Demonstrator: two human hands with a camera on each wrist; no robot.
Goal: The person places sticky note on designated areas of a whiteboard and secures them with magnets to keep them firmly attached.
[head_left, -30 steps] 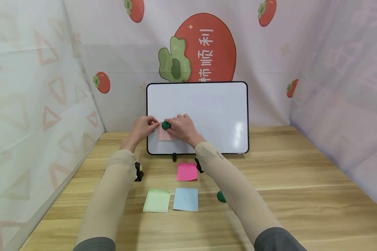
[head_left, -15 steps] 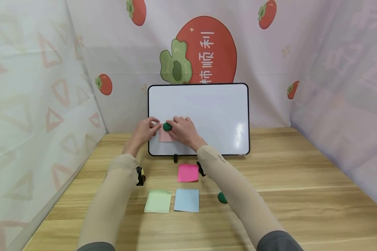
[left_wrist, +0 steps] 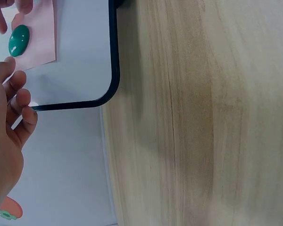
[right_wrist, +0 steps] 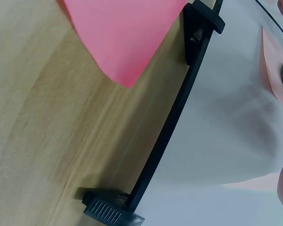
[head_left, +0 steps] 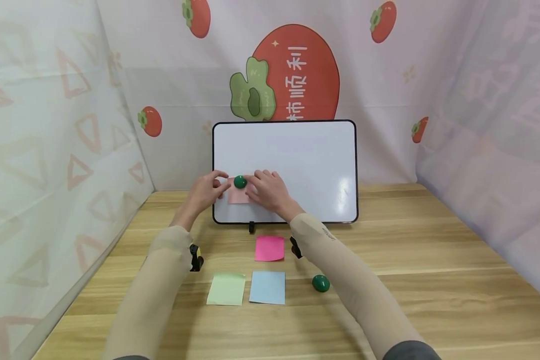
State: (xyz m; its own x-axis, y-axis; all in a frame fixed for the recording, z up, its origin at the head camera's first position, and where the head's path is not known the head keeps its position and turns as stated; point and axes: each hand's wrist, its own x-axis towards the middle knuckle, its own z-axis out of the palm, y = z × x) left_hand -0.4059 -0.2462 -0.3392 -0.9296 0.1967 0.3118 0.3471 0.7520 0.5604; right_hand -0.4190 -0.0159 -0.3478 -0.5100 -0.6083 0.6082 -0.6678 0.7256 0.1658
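The right grip (head_left: 270, 191), fingers loosely parted and empty, has let go of a green magnet (head_left: 240, 181) just beside it, on a pale pink note (head_left: 238, 198). The left grip (head_left: 204, 191), likewise slack and empty, flanks the note, which now appears pinned to the whiteboard (head_left: 292, 155).

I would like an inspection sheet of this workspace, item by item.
Surface: light wood-grain table.
Work items: glossy green oval piece on pale pink paper note, against black-framed whiteboard.
Clutter: bright pink paper square, pale green paper square, light blue paper square, second green piece, on the table.
Hands: left hand near the note's left edge; right hand beside the glossy piece; contact unclear.
Cables: nothing seen.
Surroundings: white fabric backdrop with red fruit prints.
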